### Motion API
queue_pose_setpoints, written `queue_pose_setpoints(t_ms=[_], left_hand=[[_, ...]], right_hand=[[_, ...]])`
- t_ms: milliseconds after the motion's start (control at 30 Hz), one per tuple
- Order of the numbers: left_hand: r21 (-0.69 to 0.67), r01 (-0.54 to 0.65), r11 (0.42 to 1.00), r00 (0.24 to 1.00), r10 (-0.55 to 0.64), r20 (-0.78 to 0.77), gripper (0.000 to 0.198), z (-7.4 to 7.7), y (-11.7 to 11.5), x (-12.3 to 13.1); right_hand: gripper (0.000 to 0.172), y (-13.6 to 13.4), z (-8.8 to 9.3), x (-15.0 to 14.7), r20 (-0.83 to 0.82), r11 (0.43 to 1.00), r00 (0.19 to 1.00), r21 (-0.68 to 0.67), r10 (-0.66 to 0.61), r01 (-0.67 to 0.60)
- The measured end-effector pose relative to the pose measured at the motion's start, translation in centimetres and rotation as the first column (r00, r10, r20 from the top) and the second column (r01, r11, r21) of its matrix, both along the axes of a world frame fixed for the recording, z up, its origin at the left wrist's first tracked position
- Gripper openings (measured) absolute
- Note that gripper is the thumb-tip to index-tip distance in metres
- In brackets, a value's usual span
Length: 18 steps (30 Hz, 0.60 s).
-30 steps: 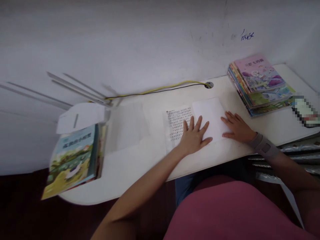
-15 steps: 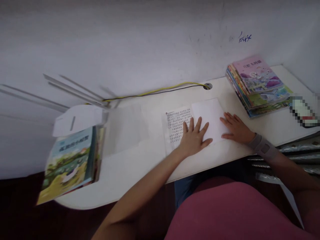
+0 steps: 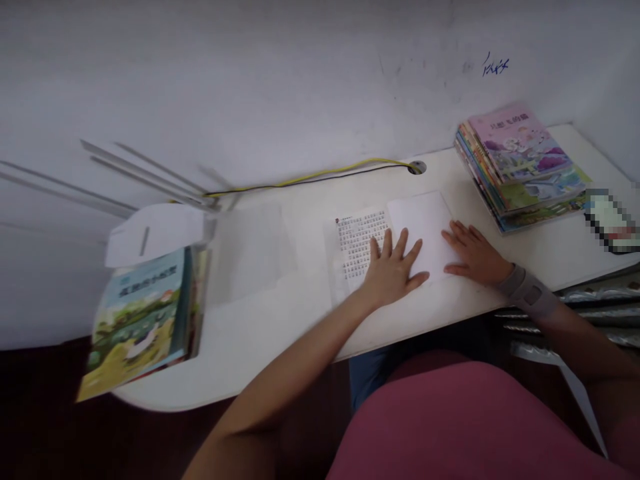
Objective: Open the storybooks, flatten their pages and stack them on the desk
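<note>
A thin booklet lies open on the white desk, its left page printed with dense text and its right page blank white. My left hand lies flat on the middle of it, fingers spread apart. My right hand rests flat on the blank page's right edge, fingers stretched out. A grey band wraps my right wrist. Neither hand holds anything.
A stack of colourful picture books sits at the desk's far right. Another pile of books overhangs the left end, with a white paper behind it. A yellow cable runs along the wall to a desk hole.
Both hands stay flat on the booklet. The view has shifted slightly; my left hand sits a little farther right on the pages.
</note>
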<state>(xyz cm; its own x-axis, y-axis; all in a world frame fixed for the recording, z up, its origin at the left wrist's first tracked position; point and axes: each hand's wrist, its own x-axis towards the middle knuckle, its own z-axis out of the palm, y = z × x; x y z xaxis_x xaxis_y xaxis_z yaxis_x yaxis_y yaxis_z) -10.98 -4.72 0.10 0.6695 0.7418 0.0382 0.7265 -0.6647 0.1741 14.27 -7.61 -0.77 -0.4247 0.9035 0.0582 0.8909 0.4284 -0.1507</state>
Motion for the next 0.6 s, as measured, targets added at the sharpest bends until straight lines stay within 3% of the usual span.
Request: queue_pose_setpoints(t_ms=[600], left_hand=[[-0.02, -0.067, 0.998, 0.998, 0.067, -0.012, 0.073, 0.4, -0.9, 1.7]], right_hand=[[0.086, -0.2, 0.2, -0.3, 0.027, 1.0, 1.0, 0.012, 0.016, -0.016]])
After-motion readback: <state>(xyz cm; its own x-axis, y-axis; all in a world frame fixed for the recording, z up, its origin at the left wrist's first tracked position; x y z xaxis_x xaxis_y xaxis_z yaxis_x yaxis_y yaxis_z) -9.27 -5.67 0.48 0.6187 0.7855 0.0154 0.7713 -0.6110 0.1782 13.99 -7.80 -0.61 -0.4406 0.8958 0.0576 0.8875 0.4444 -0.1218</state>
